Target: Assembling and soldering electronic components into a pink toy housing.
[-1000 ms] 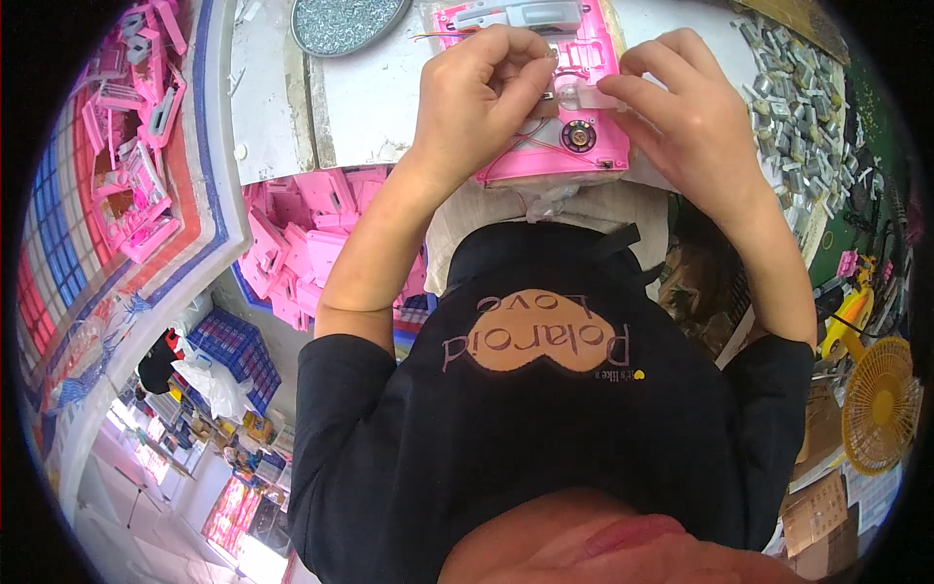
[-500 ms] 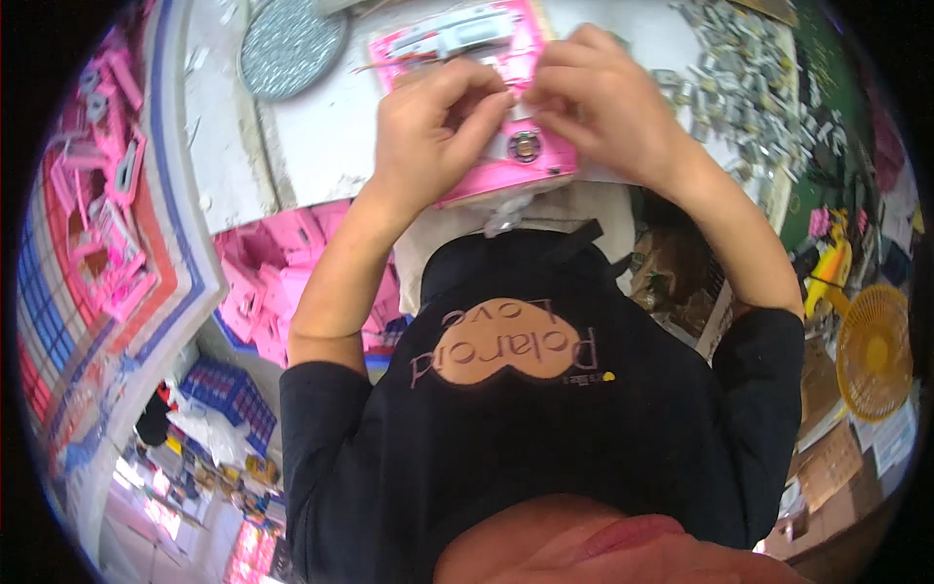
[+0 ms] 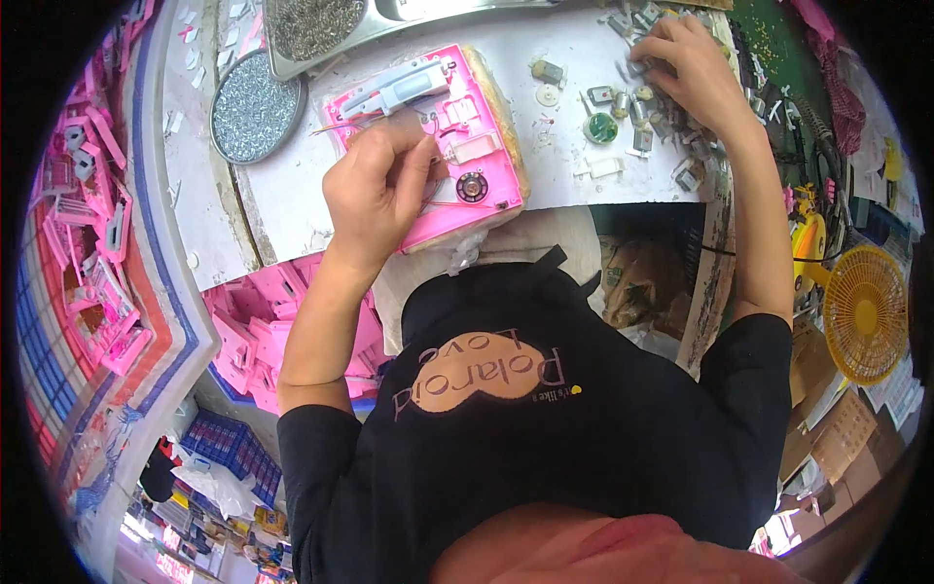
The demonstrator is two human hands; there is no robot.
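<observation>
A pink plastic housing [image 3: 506,180] lies tilted on a padded block at the table's front edge. Set in it are a grey-and-white plastic part [image 3: 399,90], a pale pink compartment [image 3: 474,148] and a round black speaker [image 3: 472,187]. My left hand [image 3: 375,190] is over the housing's left side, thumb and fingers pinched together; whatever is between them is hidden. Thin reddish wires [image 3: 341,125] stick out beside it. At the upper right, my right hand [image 3: 693,78] reaches into a heap of small metal motors [image 3: 642,141], its bent fingertips closed around one small motor [image 3: 637,69].
A round dish of tiny silvery pieces [image 3: 255,107] stands left of the housing, a metal tray of screws [image 3: 316,24] behind it. Pink housings [image 3: 258,331] are piled below the table, more pink parts [image 3: 97,234] at far left. A yellow fan [image 3: 864,313] stands at right.
My right hand has left the housing and moved right to the motors. My left hand stays at the housing, still pinched. The view has shifted, showing more of the table's far side.
</observation>
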